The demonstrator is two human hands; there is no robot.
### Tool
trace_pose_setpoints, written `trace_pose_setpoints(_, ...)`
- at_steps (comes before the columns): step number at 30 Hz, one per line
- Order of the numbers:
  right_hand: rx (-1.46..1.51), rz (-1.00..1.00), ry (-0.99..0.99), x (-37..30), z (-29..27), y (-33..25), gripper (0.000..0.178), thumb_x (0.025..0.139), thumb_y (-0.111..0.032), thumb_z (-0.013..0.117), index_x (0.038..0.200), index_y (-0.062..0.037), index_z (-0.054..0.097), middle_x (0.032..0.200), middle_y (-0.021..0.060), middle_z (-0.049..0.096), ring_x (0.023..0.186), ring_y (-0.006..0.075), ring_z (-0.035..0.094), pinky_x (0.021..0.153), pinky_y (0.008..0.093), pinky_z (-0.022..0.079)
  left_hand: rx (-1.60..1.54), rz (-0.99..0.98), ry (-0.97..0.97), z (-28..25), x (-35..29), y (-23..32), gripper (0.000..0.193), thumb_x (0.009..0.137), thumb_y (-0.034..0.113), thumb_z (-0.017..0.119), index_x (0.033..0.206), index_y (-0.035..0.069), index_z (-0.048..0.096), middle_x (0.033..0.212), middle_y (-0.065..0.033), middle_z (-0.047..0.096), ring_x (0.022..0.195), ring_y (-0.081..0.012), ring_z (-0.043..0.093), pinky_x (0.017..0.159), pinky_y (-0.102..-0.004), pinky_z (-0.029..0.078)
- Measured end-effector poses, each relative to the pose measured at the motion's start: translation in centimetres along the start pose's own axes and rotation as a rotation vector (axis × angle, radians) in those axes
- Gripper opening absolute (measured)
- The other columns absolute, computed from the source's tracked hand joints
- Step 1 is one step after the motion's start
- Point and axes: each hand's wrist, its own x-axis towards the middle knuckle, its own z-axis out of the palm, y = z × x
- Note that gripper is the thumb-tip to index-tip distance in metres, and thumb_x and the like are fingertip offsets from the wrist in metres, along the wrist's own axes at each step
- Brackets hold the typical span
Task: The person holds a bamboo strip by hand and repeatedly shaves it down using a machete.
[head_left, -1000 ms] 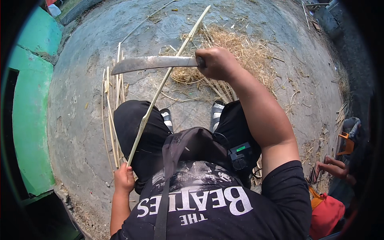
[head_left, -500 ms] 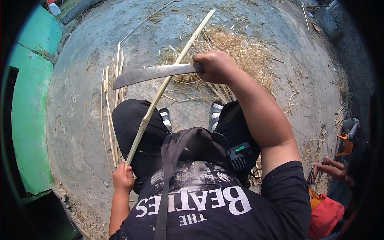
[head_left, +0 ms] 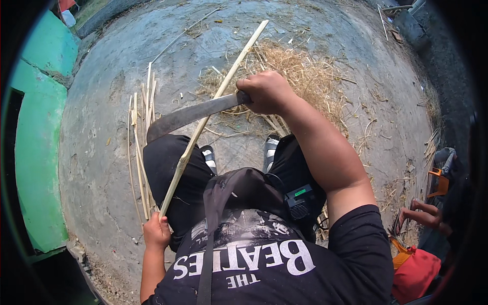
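My left hand (head_left: 156,231) is closed around the lower end of a long pale bamboo strip (head_left: 185,155), beside my left knee. The strip slants up and away to the right, past my left thigh, with a knot partway along it. In my right hand (head_left: 267,91) is the dark handle of a machete (head_left: 195,113). Its broad, worn blade points left and crosses the strip above the knot, the tip near my left knee. My fingers cover most of the handle.
Several thin bamboo strips (head_left: 138,147) lie on the concrete ground left of my leg. A heap of curled shavings (head_left: 300,66) spreads ahead. A green wall (head_left: 40,152) stands at the left. Another person's legs (head_left: 422,215) and a red bag (head_left: 417,274) are at the right.
My right hand has come slightly left and nearer, and the machete's blade now slopes more steeply down to the left. The left hand keeps its grip on the bamboo strip.
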Motion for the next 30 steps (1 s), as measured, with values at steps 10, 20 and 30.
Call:
trace_pose_setpoints(10,0.284,0.624,0.241,-0.5,1.3,5.5,0.019,0.092,-0.025,0.060,0.097,-0.0103,0.072,0.088,0.0183,0.073,0.083,0.0381,0.071,0.077,0.0489,0.057,-0.014,0.029,0.000,-0.7,0.5,0.8,0.058,0.105,0.055,0.039,0.082,0.003,0.053,0.063,-0.0218,0.056,0.063,-0.0486,0.061,0.054,-0.0524,0.044)
trace_pose_setpoints(20,0.213,0.757,0.168,0.2,1.5,6.9,0.016,0.088,-0.027,0.066,0.099,-0.0170,0.072,0.097,0.0153,0.074,0.092,0.0353,0.071,0.085,0.0450,0.056,-0.034,-0.001,-0.029,-0.5,0.9,0.7,0.058,0.105,0.054,0.039,0.082,0.003,0.053,0.064,-0.0229,0.056,0.065,-0.0500,0.060,0.055,-0.0541,0.044)
trace_pose_setpoints(30,0.374,0.799,0.220,-1.2,0.6,7.5,0.033,0.087,-0.037,0.074,0.100,-0.0066,0.071,0.095,0.0184,0.074,0.094,0.0357,0.071,0.084,0.0434,0.055,0.035,0.018,0.009,-0.7,0.9,1.3,0.054,0.105,0.052,0.042,0.084,0.004,0.054,0.066,-0.0238,0.058,0.066,-0.0502,0.061,0.056,-0.0557,0.045)
